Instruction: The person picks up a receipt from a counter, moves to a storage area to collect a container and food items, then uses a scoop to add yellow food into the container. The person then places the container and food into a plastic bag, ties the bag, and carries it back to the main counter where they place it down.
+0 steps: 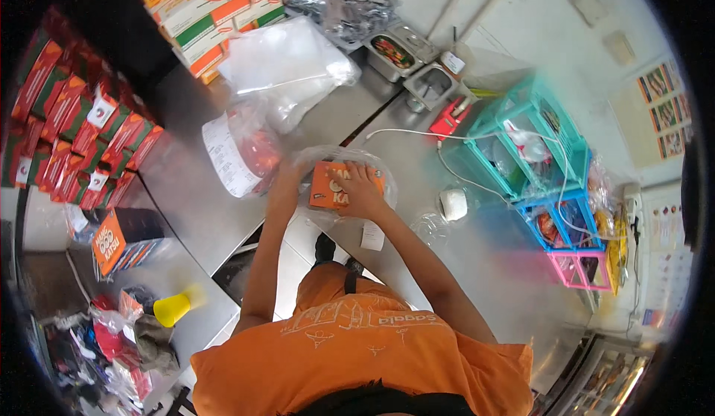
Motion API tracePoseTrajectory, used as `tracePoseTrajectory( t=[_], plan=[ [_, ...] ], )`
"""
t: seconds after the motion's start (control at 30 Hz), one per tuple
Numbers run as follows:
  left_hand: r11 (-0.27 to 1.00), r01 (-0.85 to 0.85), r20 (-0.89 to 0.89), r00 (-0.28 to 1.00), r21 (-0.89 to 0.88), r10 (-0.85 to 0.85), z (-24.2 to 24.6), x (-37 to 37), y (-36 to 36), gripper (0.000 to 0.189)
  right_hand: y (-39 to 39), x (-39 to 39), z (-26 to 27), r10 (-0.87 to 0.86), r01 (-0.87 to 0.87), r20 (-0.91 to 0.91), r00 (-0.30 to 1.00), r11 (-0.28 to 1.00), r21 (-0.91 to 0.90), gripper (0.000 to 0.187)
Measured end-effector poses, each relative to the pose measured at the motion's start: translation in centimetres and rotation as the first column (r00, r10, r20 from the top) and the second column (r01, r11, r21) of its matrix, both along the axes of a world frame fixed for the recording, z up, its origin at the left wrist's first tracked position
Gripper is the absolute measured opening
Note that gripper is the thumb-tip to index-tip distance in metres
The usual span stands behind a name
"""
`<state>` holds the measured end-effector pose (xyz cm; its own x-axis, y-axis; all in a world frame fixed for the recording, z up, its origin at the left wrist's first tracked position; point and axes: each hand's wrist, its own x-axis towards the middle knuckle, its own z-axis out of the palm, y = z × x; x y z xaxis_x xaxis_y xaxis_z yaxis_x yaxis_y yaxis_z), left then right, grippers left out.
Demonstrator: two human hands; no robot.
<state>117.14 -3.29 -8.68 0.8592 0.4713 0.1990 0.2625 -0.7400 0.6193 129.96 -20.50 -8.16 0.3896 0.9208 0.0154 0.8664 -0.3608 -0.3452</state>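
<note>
An orange printed food box (320,186) lies inside a clear plastic bag (389,184) at the near edge of the steel counter. My right hand (359,188) rests on top of the box with its fingers spread. At the bag's left side is my left hand (287,178), its fingers partly hidden by the plastic, so its grip is unclear. Just left of it stands a filled clear bag with red contents (260,150), a printed paper receipt (230,156) on its side. A small paper slip (372,236) lies below the bag with the box.
Clear plastic bags (285,61) are stacked behind, near piled cartons (209,19). Steel food pans (394,55), a red tape dispenser (448,119) and a white cable lie toward teal plastic drawers (525,136). Red boxes (72,120) and a yellow cup (172,310) stand at left.
</note>
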Motion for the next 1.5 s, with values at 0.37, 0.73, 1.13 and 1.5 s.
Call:
tracePoseTrajectory(
  t=[0.37,0.73,1.13,1.5],
  plan=[
    [0.893,0.450,0.254,0.861,0.021,-0.440,8.3,1.4,-8.1,0.039,-22.0,-8.9,-2.5,-0.668,0.698,0.221,0.711,0.709,-0.100,0.048],
    [0.634,0.668,0.238,0.738,-0.390,-0.631,-3.9,8.9,-24.8,0.103,-26.1,-2.4,1.0,-0.705,0.832,-0.477,0.524,0.305,0.463,0.009],
    [0.293,0.374,0.155,0.809,-0.880,-0.566,-4.4,12.2,-25.2,0.074,-26.9,-1.5,-2.9,-0.037,0.988,-0.994,-0.106,-0.116,-0.101,0.015],
    [0.213,0.592,0.475,0.775,-0.777,-0.417,5.7,13.8,-20.6,0.077,-22.6,2.4,4.8,-0.163,0.971,-0.957,0.239,0.069,0.231,0.004]
  ],
)
